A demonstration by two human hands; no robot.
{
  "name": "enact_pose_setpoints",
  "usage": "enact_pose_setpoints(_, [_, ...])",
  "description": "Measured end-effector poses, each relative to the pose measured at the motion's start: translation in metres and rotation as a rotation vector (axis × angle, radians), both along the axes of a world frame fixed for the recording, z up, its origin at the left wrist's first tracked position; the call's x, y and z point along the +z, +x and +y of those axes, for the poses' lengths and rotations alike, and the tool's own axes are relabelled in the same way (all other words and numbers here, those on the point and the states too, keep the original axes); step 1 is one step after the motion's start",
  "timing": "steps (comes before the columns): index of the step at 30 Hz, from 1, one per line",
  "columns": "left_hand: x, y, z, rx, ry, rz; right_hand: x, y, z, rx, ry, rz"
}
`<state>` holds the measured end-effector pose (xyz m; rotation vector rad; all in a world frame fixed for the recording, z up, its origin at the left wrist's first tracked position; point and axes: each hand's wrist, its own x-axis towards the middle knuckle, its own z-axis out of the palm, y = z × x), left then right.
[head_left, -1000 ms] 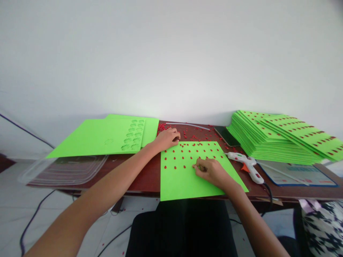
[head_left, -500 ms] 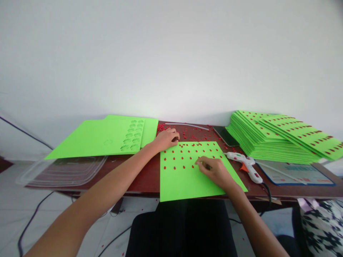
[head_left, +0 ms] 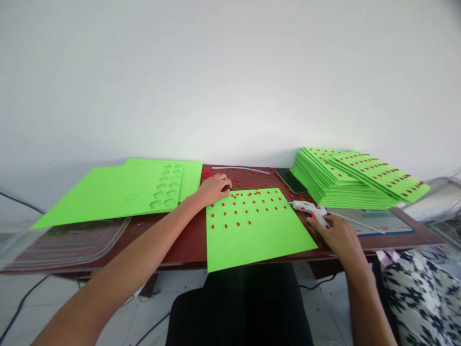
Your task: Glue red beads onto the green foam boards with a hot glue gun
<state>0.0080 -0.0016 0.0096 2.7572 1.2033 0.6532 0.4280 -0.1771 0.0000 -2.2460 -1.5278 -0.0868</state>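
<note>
A green sheet (head_left: 252, 235) lies at the table's front edge, with rows of small red pieces on its far part. My left hand (head_left: 215, 188) rests at the sheet's far left corner, fingers curled; whether they hold a piece is too small to tell. On the right, my right hand (head_left: 336, 235) is on the handle of a white glue gun (head_left: 309, 208), fingers around it near the orange trigger. The gun's nozzle points left, at the sheet's right edge. Loose red pieces (head_left: 207, 173) are scattered behind my left hand.
Dotted green sheets (head_left: 342, 185) are stacked at the right, beside a dark phone (head_left: 291, 181). Plain green sheets (head_left: 118, 192) lie at the left over a clear plastic lid (head_left: 72, 244). A thin white stick (head_left: 240, 168) lies near the wall. A blue-edged board (head_left: 382, 221) is under another stick.
My right hand has left the sheet's dotted rows and moved right to the glue gun, closing on its handle. My left hand stays at the sheet's corner. The view has shifted slightly.
</note>
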Motion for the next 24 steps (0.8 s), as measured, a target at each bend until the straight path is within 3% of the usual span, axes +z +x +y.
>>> enact_pose_setpoints(6, [-0.005, 0.000, 0.005, 0.008, 0.016, 0.001, 0.011, 0.004, 0.008, 0.043, -0.110, 0.206])
enact_pose_setpoints(12, [-0.006, 0.000, 0.007, -0.003, 0.026, 0.006, 0.027, -0.012, 0.010, 0.329, -0.171, 0.443])
enact_pose_setpoints(15, [-0.005, 0.000, 0.006, -0.005, 0.018, 0.007, 0.034, -0.027, 0.010, 0.385, -0.219, 0.497])
enact_pose_setpoints(20, [-0.003, -0.001, 0.005, -0.008, 0.015, 0.011, 0.040, -0.047, 0.013, 0.592, -0.327, 0.563])
enact_pose_setpoints(24, [-0.005, -0.001, 0.006, -0.014, 0.017, 0.011, 0.041, -0.052, 0.016, 0.597, -0.388, 0.534])
